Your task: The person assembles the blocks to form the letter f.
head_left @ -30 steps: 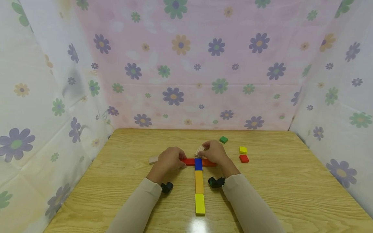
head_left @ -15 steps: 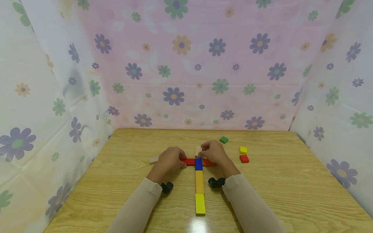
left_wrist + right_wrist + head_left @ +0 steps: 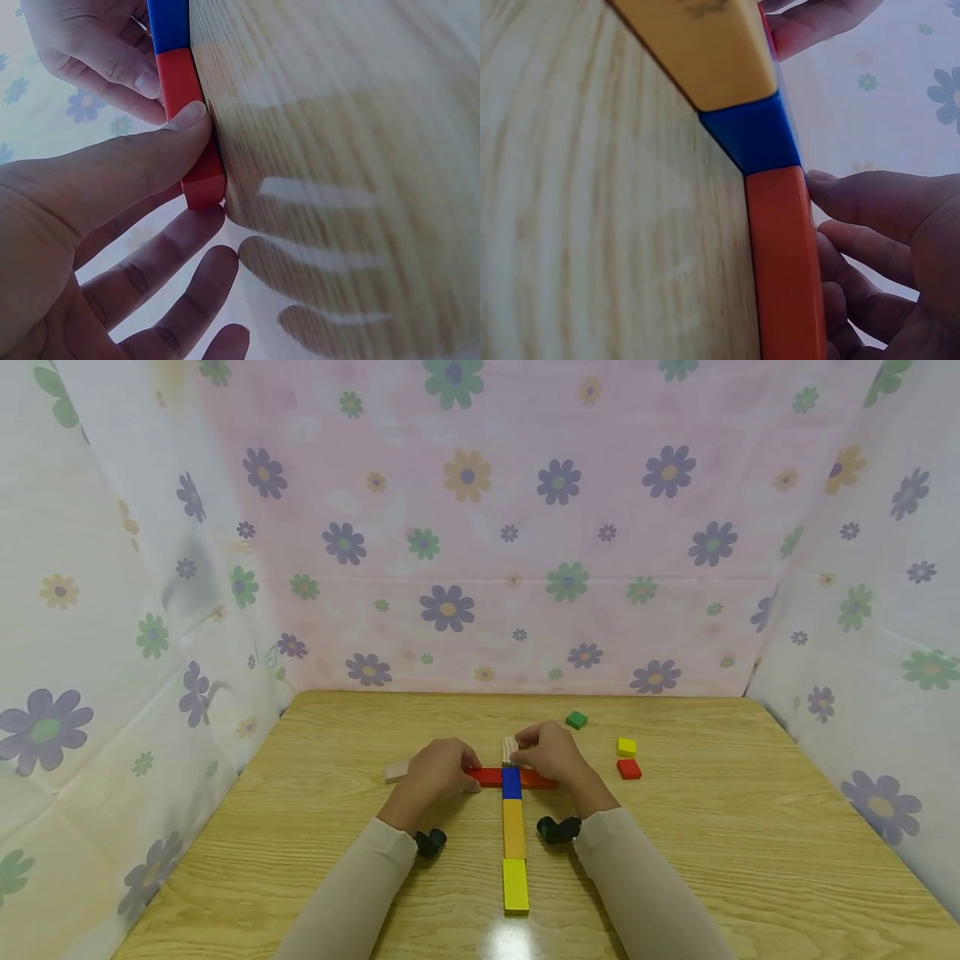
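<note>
My left hand (image 3: 437, 768) pinches the left red block (image 3: 489, 777) between thumb and fingers; the left wrist view shows the thumb (image 3: 187, 120) across its face. Past the blue block (image 3: 512, 783), my right hand (image 3: 553, 752) holds a ridged, pale wooden block (image 3: 508, 749) at its right side. That block stands at the blue one's far end, in line with it. A right red block (image 3: 540, 780) adjoins the blue block, partly under my right hand; the right wrist view shows its side (image 3: 784, 262). Towards me, an orange block (image 3: 513, 828) and a yellow block (image 3: 515, 887) continue the row.
Beyond my left hand lies a plain wooden block (image 3: 395, 772), partly covered. A small green block (image 3: 577, 720), a small yellow block (image 3: 626, 747) and a small red block (image 3: 628, 769) lie to the right on the wooden table (image 3: 705, 843). Flowered cloth (image 3: 495, 560) encloses the back and sides.
The ridged block has turned from a slant to straight in line with the blue block, with my right hand shifting slightly left. My left hand has stayed on the red block.
</note>
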Demonstrator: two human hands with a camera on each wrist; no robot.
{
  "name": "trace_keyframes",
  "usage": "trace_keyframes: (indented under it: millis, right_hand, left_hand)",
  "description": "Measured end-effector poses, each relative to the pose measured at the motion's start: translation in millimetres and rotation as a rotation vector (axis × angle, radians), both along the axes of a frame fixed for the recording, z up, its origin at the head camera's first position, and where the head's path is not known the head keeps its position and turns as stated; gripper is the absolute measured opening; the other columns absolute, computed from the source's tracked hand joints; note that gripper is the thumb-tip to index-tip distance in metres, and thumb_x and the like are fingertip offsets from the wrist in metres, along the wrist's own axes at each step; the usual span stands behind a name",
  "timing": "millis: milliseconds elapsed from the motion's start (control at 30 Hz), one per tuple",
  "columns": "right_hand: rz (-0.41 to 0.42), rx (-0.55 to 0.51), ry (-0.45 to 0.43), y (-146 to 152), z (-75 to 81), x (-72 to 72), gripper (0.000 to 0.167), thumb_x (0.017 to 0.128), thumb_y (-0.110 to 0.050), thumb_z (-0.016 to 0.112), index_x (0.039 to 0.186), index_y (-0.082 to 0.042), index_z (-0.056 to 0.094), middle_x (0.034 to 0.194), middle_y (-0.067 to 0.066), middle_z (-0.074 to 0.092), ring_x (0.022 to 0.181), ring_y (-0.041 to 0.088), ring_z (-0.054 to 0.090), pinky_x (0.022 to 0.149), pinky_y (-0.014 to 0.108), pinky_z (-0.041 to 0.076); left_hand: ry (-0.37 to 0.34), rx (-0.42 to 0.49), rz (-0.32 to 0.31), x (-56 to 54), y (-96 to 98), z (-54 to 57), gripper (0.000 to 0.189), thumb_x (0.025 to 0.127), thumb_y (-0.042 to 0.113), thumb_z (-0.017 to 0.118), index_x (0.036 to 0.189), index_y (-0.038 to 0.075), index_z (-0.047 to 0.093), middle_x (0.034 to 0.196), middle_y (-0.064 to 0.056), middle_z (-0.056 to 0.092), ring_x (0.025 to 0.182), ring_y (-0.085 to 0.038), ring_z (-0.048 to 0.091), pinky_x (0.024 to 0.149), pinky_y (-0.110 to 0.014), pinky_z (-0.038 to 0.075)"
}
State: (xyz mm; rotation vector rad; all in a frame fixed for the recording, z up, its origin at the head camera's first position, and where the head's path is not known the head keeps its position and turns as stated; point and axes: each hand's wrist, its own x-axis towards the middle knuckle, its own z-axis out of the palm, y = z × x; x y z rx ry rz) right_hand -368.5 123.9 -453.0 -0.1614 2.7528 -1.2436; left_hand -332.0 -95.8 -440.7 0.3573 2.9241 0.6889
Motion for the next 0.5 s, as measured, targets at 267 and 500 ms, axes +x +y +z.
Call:
trace_keyframes:
  millis: [267, 500]
  right_hand:
    - [0.014, 0.001, 0.003, 1.2, -2.1, -1.3, 0.039, 0.089, -0.020, 0.082, 0.126, -0.011, 0.075, 0.112, 0.005, 0.074, 0.109, 0.024, 0.067, 0.098, 0.043, 0.057]
    - [0.028, -0.003, 0.001, 1.3, -3.2, -1.7, 0.038, 0.089, -0.021, 0.083, 0.125, -0.012, 0.076, 0.109, 0.004, 0.074, 0.107, 0.022, 0.067, 0.098, 0.042, 0.057]
  left_hand:
    - [0.002, -0.004, 0.001, -0.2, 0.7, 0.1, 0.025, 0.080, 0.027, 0.091, 0.102, 0.023, 0.080, 0.098, 0.008, 0.073, 0.088, -0.015, 0.064, 0.079, -0.038, 0.055]
    - [0.003, -0.011, 0.000, -0.4, 0.2, -0.2, 0.025, 0.080, 0.028, 0.091, 0.102, 0.023, 0.080, 0.099, 0.008, 0.073, 0.089, -0.016, 0.064, 0.078, -0.038, 0.055]
